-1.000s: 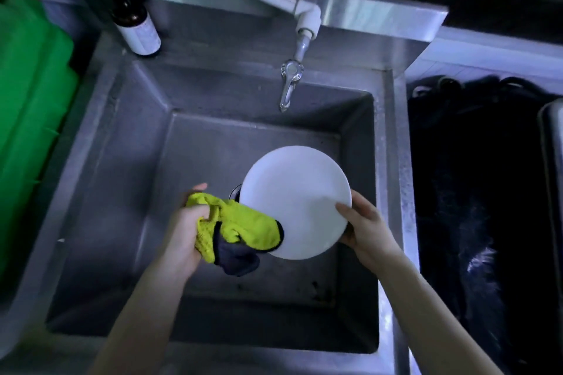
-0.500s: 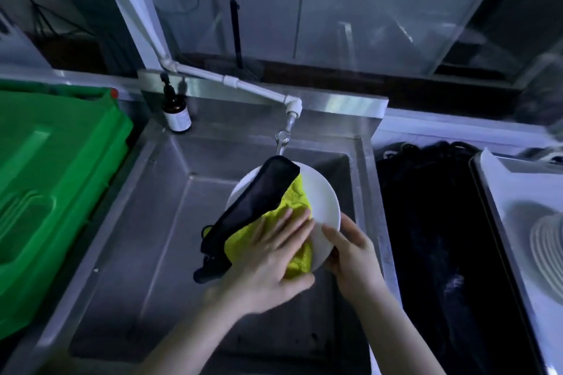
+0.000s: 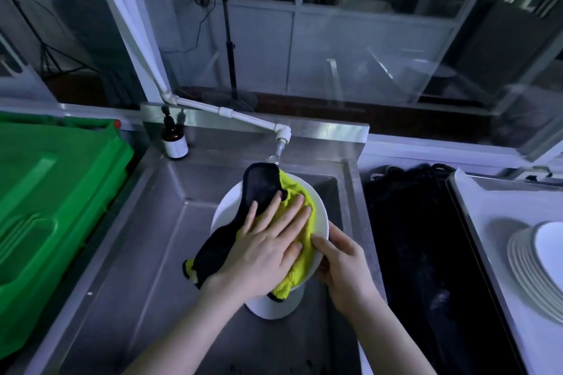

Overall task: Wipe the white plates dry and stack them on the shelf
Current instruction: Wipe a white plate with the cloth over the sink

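Head view: a person's left hand [image 3: 268, 246] lies flat on the yellow-and-black cloth [image 3: 300, 271], pressing it against the face of the white plate [image 3: 227, 207], which is held tilted over the steel sink [image 3: 170, 222], just below the tap [image 3: 281, 143].

Change: a second ago the cloth was bunched in the left hand at the plate's lower-left edge and the face was bare. Now the cloth is spread over most of the face, with the palm further up than half a second ago. This suggests that wiping of this face is under way; stacking is not yet begun.

Left fingers [image 3: 291, 216]: straight and spread, holding nothing, only pressing the cloth.

Right hand [image 3: 344, 265]: it grips the plate's right rim, with the thumb [image 3: 320, 243] on the front and the other fingers curled behind, mostly hidden.

A stack of white plates [image 3: 536, 262] rests on the bench [image 3: 481, 213] to the right, well apart from the sink. Whether that surface is the shelf cannot be told.
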